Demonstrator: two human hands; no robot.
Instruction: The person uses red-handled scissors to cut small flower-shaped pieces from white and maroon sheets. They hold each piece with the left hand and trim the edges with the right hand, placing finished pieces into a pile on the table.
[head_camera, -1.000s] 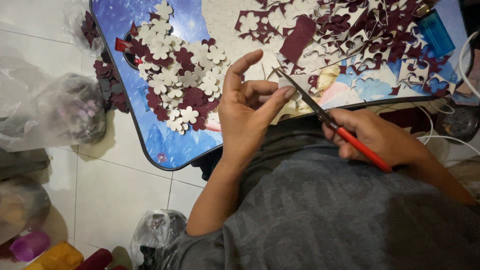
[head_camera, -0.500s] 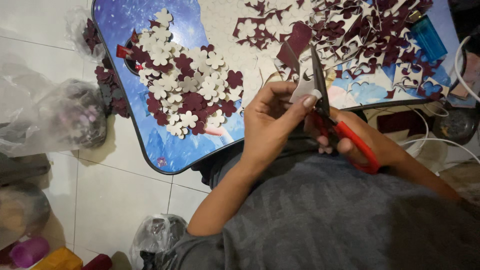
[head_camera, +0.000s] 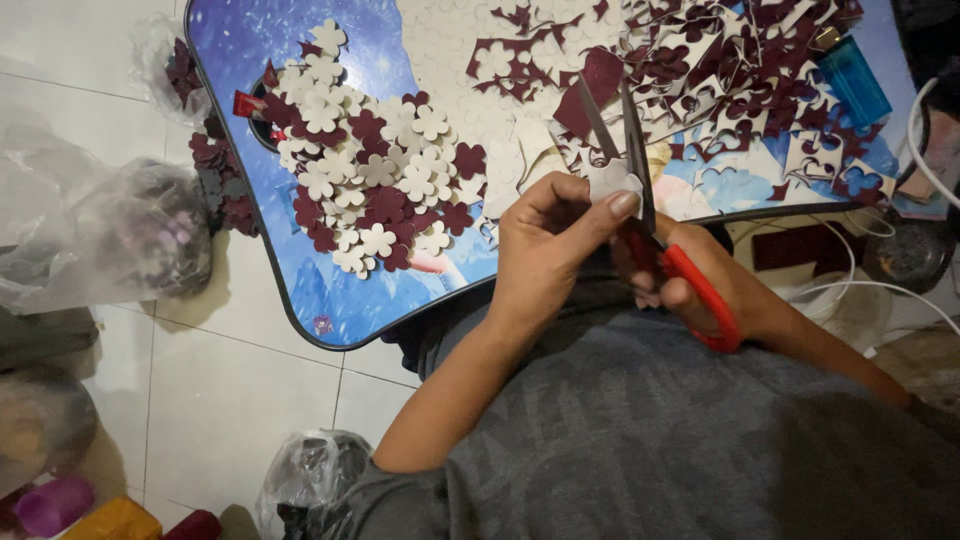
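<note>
Head view: right hand (head_camera: 700, 285) closed around scissors (head_camera: 640, 190).

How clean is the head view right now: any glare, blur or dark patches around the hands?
Head view: hands sharp, left hand pinching a pale cut-out, right hand on the red-handled scissors; soft glare on the blue table and white floor tiles; right edge falls into shadow; plastic bags at left look hazy.

**What I'm wearing**

From my head view I see both forearms bare to above the elbows, with no watch, rings or gloves on my left hand (head_camera: 545, 250) or right hand (head_camera: 700, 285). Plain grey knit fabric covers my lap and torso.
</note>
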